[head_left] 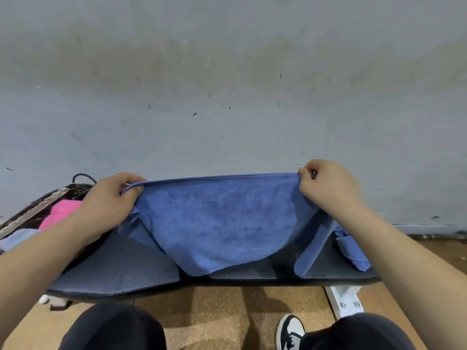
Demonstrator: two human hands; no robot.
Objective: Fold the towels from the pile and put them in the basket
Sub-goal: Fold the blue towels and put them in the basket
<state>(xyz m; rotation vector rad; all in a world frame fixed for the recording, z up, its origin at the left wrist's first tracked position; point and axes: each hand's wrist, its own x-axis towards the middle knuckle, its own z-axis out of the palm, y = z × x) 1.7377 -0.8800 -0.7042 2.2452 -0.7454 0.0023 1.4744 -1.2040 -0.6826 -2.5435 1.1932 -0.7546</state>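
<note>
1. Holding blue towel [222,223] up by its top edge over the dark tabletop [121,269].
2. Pinching its top corners with left hand [111,198] and right hand [326,185], fingers [307,173] curled.
3. At left, wicker basket [38,205] with pink towel [63,213] inside.

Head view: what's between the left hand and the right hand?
Only the blue towel. Its top hem runs taut from the left hand to the right hand, and each hand pinches a corner. The head view shows nothing else in that stretch.

Blue towel [222,223], pink towel [62,213] in dark woven basket [38,203], ribbed black mat [121,269], grey wall [227,84], black-and-white shoe [290,329]
</note>
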